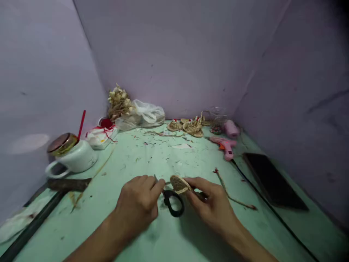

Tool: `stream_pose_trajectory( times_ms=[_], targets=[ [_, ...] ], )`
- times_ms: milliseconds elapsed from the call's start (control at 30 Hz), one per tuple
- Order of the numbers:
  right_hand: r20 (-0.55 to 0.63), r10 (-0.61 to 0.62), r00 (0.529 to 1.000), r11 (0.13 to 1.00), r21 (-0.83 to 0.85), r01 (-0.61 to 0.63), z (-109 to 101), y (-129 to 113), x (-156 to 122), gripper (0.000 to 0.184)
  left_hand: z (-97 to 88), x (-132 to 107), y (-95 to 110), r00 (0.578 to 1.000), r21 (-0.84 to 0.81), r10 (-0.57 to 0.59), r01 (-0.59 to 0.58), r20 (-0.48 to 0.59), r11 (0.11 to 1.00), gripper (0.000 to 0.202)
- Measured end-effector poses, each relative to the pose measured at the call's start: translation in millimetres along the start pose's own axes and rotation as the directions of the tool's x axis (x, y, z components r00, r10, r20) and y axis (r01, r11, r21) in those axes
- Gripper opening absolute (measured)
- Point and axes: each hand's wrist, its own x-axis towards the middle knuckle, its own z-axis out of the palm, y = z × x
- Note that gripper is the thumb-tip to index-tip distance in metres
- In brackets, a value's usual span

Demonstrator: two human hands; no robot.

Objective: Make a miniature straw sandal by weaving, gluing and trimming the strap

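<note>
Green tabletop (pixel 163 242) spreads across my feed, and I take the woven straw piece (pixel 178 185) as the mark for every place. Well to its left I see a white mug (pixel 79 160) and, a little nearer the wearer, a dark hammer (pixel 69 184). Just left of the straw piece is the left hand (pixel 139 198), back upward, forearm slanting in from the lower left; its fingers are curled and pressed together, and with the thumb they look clamped on the scissors (pixel 167 199), though the palm side is hidden from me. The scissors' long axis slants from a tip showing above the left thumb down to a black ring, which hangs just to the near side of the straw piece; the left hand is the closer one to them. A thin strip bridges the left thumb and the straw piece's left edge; blade or straw, I cannot tell. The straw piece lies tilted between the hands, long axis running from upper left to lower right. At its right edge the right hand (pixel 209 198) reaches in from the lower right, thumb and forefinger pinching it, the remaining fingers tucked mostly out of sight. Farther right of it I make out a pink glue gun (pixel 226 145), a dry stem (pixel 229 197) and a dark phone (pixel 272 180).
</note>
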Motion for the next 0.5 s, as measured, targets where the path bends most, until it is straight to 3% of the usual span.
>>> stream_pose_trajectory(
  times_ms=[167,333,433,500],
  targets=[
    [0.066,-0.022,0.998,0.998,-0.064,0.027,3.4,0.9,-2.4,0.024,0.8,1.7,9.3,0.999,0.034,-0.009,0.008,0.046,0.999,0.030],
    [0.078,-0.043,0.996,0.995,-0.089,0.050,2.3,2.8,-1.9,0.020,7.7,-2.8,19.2,0.997,0.044,-0.075,0.075,-0.002,0.996,0.030],
    [0.102,-0.132,0.986,0.980,-0.133,0.145,2.9,3.8,-2.3,0.024,6.3,-2.5,21.9,0.980,-0.035,-0.186,0.188,0.068,0.982,0.029],
    [0.110,-0.188,0.976,0.966,-0.157,0.204,3.9,3.9,-2.8,0.029,4.2,-1.5,23.3,0.945,-0.091,-0.292,0.307,0.148,0.947,0.028]
  ],
)
